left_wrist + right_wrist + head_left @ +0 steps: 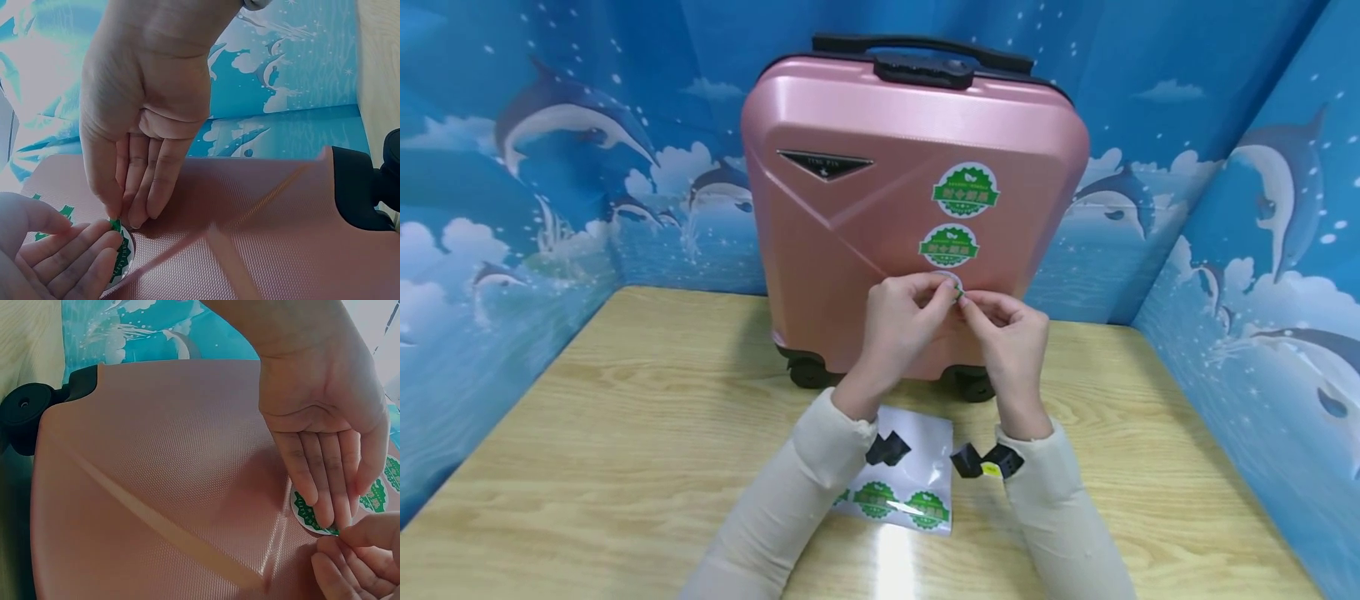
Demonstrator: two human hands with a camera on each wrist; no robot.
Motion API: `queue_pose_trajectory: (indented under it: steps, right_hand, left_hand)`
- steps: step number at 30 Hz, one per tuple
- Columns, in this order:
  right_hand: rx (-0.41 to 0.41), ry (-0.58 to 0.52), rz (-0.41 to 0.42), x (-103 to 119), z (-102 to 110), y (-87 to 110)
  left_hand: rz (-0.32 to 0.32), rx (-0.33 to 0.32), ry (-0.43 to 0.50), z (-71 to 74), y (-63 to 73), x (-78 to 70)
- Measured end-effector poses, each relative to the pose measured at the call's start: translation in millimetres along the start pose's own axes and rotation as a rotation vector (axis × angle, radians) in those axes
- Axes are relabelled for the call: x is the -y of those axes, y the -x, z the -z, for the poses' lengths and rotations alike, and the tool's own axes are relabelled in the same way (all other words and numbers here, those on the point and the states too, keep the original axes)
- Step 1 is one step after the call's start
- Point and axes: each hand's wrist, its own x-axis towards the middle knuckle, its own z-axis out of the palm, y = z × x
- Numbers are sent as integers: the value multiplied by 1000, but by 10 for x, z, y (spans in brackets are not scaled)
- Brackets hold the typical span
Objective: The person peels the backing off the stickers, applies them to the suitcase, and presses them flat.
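Note:
A pink hard-shell suitcase (pixel 835 275) stands upright on the table. Two round green-and-white stickers, an upper one (pixel 966 190) and a lower one (pixel 949 245), are on its front. Below them, a third round sticker (pixel 125 256) lies against the shell, partly hidden by fingers. My left hand (pixel 906 317) pinches this sticker's edge between thumb and fingertips. From the other side my right hand (pixel 1013 337) pinches the same edge, its thumb and index finger meeting the left fingertips. In the right wrist view the green sticker face (pixel 305 511) shows behind the right fingers.
A glossy white sticker sheet (pixel 925 450) with several green stickers lies on the wooden table (pixel 647 433), partly under the left forearm. Black wheels (pixel 808 372) support the suitcase. Blue dolphin-print curtains (pixel 647 75) enclose the back and sides.

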Motion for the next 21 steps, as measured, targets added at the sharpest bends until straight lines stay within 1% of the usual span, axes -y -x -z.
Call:
queue_pose_trajectory:
  steps: [8, 14, 21]
  right_hand:
    - [-9, 35, 23, 15, 3, 5]
    - [-13, 30, 39, 6, -2, 6]
    - [-18, 37, 60, -1, -13, 9]
  left_hand:
    - [-7, -17, -4, -23, -11, -5]
    - [-8, -29, -4, -25, -11, -13]
    - [14, -24, 20, -24, 1, -12]
